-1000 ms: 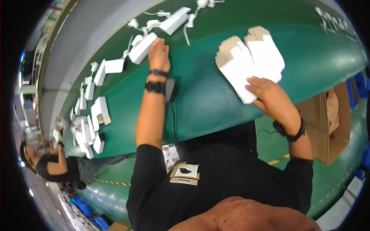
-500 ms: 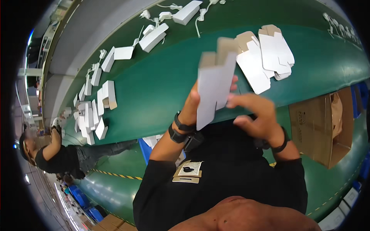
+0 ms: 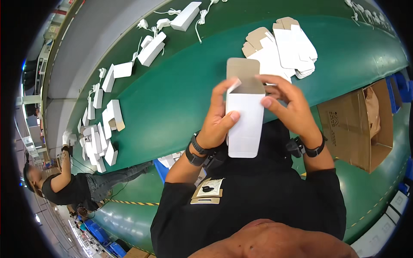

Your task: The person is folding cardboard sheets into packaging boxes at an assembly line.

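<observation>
A white cardboard box [image 3: 245, 124] stands raised in front of my chest, with its brown-lined top flap [image 3: 243, 69] up and its far end open. My left hand [image 3: 218, 122] is closed round its left side, thumb on the front face and index finger at a small side flap. At the upper right edge, my right hand [image 3: 288, 103] has its thumb against the box and its fingers curled by the opening. Just beyond lies a pile of flat white box blanks [image 3: 294, 49] on the green table [image 3: 172, 99].
Several white boxes [image 3: 101, 139] are heaped at the table's left end. White plug adapters with cables [image 3: 161, 23] and more boxes line the far side. A large brown carton [image 3: 346, 129] stands at the right. Another person [image 3: 64, 185] works at the far left.
The flat, folded blank has been opened out into a box shape. My right hand has come in from the side to its upper right edge.
</observation>
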Available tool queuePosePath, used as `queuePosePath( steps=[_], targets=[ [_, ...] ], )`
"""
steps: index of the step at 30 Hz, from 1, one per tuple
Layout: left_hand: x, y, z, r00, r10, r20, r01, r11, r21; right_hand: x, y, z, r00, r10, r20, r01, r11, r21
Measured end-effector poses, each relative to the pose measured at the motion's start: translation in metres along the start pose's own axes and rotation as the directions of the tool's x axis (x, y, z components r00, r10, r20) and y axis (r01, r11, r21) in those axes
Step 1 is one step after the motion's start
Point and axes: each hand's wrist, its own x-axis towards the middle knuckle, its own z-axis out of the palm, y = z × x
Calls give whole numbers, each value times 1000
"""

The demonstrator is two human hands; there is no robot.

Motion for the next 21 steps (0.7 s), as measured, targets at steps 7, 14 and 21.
queuePosePath(
  steps=[7,14,21],
  targets=[
    [4,-5,12,996,-62,-59,57,995,-83,-3,24,5,988,-149,31,143,981,132],
    [17,-11,2,998,54,-45,-53,998,26,19,21,-3,944,-328,25,329,940,-85],
    [24,-12,6,990,139,4,-136,963,233,27,9,-7,993,-117,-22,118,992,46]
  ],
)
